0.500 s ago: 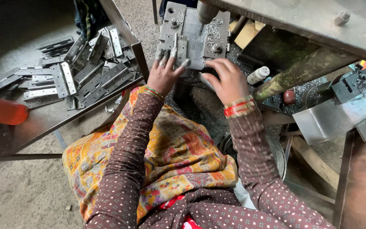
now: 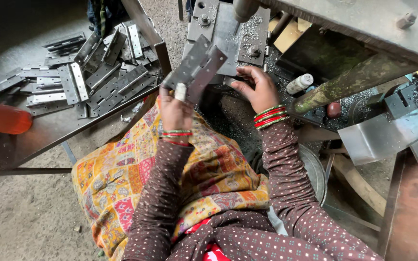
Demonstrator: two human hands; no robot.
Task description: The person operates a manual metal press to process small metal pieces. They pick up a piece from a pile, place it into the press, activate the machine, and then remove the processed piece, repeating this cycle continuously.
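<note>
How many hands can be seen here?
2. The left hand holds up a metal hinge; the right hand rests at the edge of the machine plate. No other person's hands show.

grey steel hinge (image 2: 197, 70), opened flat, tilted, raised just above lap, in front of drill plate.

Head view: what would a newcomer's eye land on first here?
The left hand holds up a grey metal hinge at centre, while the right hand rests at the drill press plate strewn with metal shavings. A heap of hinges lies on the table at upper left.
</note>
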